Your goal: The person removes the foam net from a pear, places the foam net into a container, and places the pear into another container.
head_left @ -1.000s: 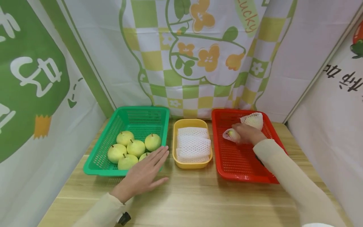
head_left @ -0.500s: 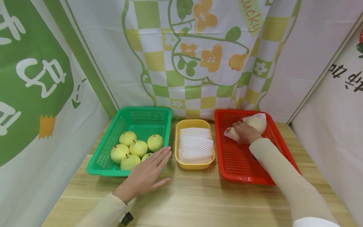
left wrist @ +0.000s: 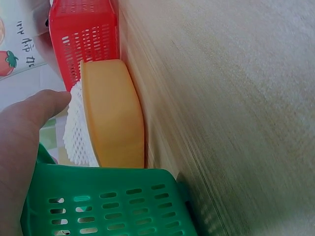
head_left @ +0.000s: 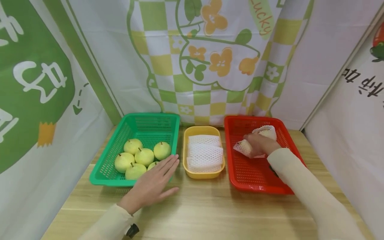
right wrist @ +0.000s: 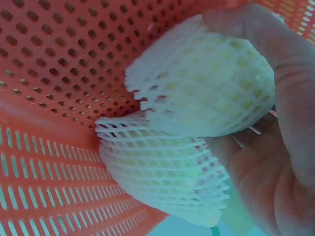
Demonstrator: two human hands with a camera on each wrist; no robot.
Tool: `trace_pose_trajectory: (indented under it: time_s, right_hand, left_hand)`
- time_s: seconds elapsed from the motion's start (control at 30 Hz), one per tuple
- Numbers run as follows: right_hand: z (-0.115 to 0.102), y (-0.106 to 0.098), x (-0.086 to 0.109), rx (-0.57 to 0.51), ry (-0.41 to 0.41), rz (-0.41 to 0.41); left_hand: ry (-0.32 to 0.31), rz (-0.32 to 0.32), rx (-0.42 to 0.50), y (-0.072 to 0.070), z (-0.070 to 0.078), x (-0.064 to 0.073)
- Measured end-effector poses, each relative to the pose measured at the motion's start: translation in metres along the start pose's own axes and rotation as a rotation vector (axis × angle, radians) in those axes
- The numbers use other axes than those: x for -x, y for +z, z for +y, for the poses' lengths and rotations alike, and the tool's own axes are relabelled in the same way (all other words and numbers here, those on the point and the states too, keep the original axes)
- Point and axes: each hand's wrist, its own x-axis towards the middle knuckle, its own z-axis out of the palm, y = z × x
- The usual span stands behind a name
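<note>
Inside the red basket (head_left: 255, 178), my right hand (head_left: 261, 144) grips a pear in a white foam net (right wrist: 211, 83), thumb on one side and fingers on the other. A second netted pear (right wrist: 160, 169) lies against it by the basket wall and shows behind the hand (head_left: 269, 132) in the head view. My left hand (head_left: 151, 186) lies flat with straight fingers over the near right corner of the green basket (head_left: 112, 182). Several bare yellow-green pears (head_left: 144, 156) sit in that basket, one partly hidden by the fingers.
Between the baskets stands a yellow tray (head_left: 204, 175) with a stack of white foam nets (head_left: 205, 156). All three containers are on a wooden table (head_left: 204, 213). A printed curtain (head_left: 207, 76) hangs behind them, with fabric walls on both sides.
My right hand has drawn the netted pear slightly toward the front of the red basket. The second netted pear has shifted a little nearer too. My left hand stays put.
</note>
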Motion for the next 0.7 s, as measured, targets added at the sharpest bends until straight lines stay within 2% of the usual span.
trace_pose_trajectory:
  time_s: [0.13, 0.2, 0.43, 0.7]
  right_hand:
    - [-0.009, -0.009, 0.01, -0.033, 0.033, -0.061]
    - [-0.013, -0.013, 0.016, -0.042, 0.036, -0.062]
    - [-0.022, -0.031, 0.035, 0.002, -0.036, 0.033]
    - [-0.048, -0.06, 0.063, -0.001, -0.062, 0.071]
  left_hand:
    - [0.002, -0.001, -0.002, -0.001, 0.0, 0.0]
    - [0.001, -0.004, -0.001, -0.001, 0.0, -0.001]
    - [-0.012, -0.041, 0.011, -0.001, 0.0, -0.001]
    - [-0.011, -0.04, 0.003, -0.002, 0.0, -0.001]
